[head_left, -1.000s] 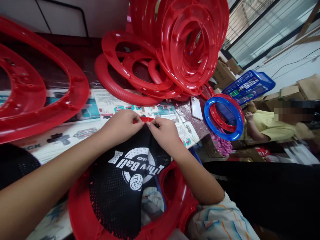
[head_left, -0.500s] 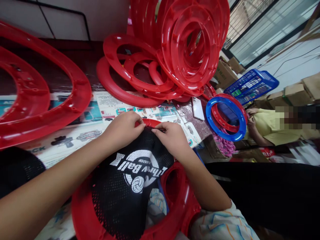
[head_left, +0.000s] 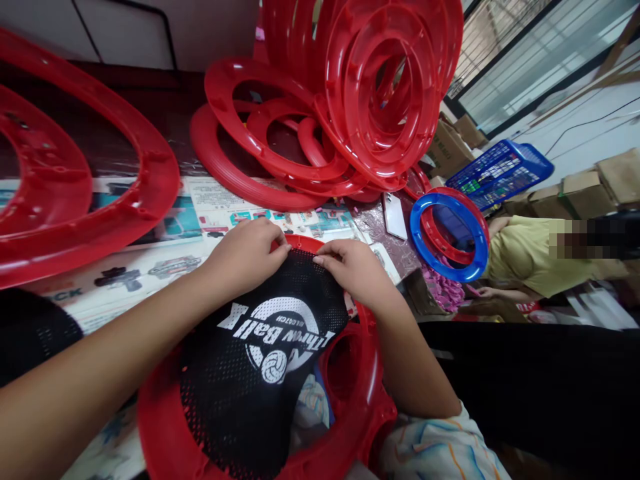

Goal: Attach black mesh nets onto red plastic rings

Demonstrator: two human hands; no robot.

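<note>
Two hands, your left hand (head_left: 247,257) and right hand (head_left: 353,270), are pinching soft, floppy black mesh (head_left: 260,360) at twelve o'clock on the stiff red ring (head_left: 165,433).

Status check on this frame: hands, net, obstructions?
Left hand and right hand pinch black mesh net at far rim of red frame. Loose red rings beyond, apart.

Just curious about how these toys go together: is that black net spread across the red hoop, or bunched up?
Spread. The black net lies flat over the red hoop, its white logo readable; both hands' fingers pinch its far edge.
</note>
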